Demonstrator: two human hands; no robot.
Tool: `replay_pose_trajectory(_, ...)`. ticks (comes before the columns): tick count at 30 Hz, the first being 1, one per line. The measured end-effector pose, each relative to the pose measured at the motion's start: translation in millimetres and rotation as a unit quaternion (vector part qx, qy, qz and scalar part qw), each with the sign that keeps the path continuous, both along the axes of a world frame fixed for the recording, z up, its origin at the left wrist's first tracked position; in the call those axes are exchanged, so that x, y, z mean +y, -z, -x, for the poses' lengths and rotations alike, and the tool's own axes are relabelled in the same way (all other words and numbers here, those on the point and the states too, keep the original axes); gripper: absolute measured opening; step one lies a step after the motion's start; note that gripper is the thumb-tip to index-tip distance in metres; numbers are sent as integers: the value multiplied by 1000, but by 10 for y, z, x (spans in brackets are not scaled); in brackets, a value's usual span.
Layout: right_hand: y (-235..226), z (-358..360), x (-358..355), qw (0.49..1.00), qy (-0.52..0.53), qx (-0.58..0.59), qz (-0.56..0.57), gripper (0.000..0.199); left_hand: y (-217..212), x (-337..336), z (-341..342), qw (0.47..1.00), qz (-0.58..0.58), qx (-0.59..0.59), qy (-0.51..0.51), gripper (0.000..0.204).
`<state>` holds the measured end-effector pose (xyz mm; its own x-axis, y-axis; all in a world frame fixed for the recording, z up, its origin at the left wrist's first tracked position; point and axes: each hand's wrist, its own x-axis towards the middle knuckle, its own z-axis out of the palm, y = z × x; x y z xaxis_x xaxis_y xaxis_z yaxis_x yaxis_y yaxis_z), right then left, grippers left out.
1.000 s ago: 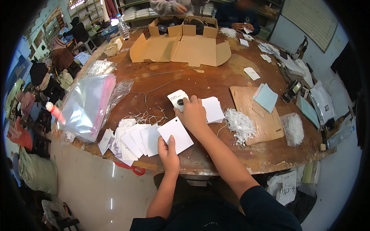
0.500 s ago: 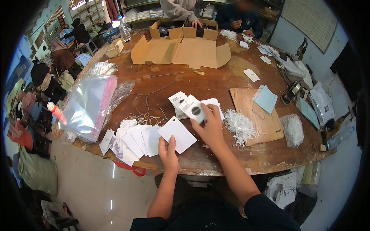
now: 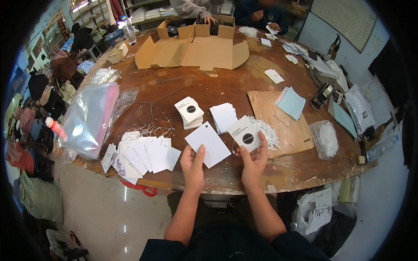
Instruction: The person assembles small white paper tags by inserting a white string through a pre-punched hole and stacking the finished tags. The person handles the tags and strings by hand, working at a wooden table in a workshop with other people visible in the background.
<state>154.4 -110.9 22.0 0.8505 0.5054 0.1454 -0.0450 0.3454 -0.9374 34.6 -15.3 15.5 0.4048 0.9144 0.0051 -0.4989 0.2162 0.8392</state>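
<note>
Desk [image 3: 174,85], wooden. Box [image 3: 213,53], cardboard, opened; dark items [image 3: 173,31] inside. Bag [image 3: 319,150], clear; white strands [image 3: 327,138] inside. Left hand [image 3: 193,168], grip pinched on blank card [image 3: 209,147], over desk. Right hand [image 3: 254,166], grip pinched on printed card [image 3: 243,129], just beside blank card.

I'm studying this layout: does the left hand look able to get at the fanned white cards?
Probably yes: the fanned white cards lie beside the left hand with nothing blocking, though the square card it holds may need setting down first.
</note>
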Motion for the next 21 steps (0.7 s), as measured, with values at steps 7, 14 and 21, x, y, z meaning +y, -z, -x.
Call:
replay_pose_trajectory(7, -63, 174, -27, 999, -36, 32, -11, 70, 29, -23, -15, 997, -52, 51, -6, 26)
replay_pose_trajectory(14, -17, 88, 65, 995, -5, 97, -30, 47, 31, -8, 119, 1000, -18, 4, 19, 31)
replay_pose_trajectory(21, 18, 223, 56, 996, -17, 79, -34, 31, 60, -35, 88, 999, -38, 9, 14, 24)
